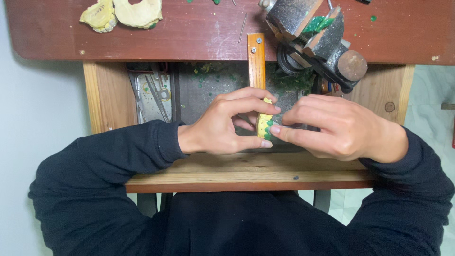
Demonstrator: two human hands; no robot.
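Item: small yellow cast with green wax point(264, 125), frame centre, pinched between left hand point(222, 125) and right hand point(332, 128), fingertips clamped on it, over open wooden drawer point(246, 173). Reddish-brown bench top point(199, 33) at 12 o'clock. Metal vise point(315, 38) at 1 o'clock. Two pale plaster casts point(121, 13) at 11 o'clock. Wooden bench peg point(256, 59) above hands. Pale floor point(28, 109) at 9 o'clock.

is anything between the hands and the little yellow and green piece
No. Both hands are already on the yellow and green piece: the left hand pinches it from one side, the right hand from the other, fingertips touching it. It is held at the end of the wooden peg, with nothing visible in between.
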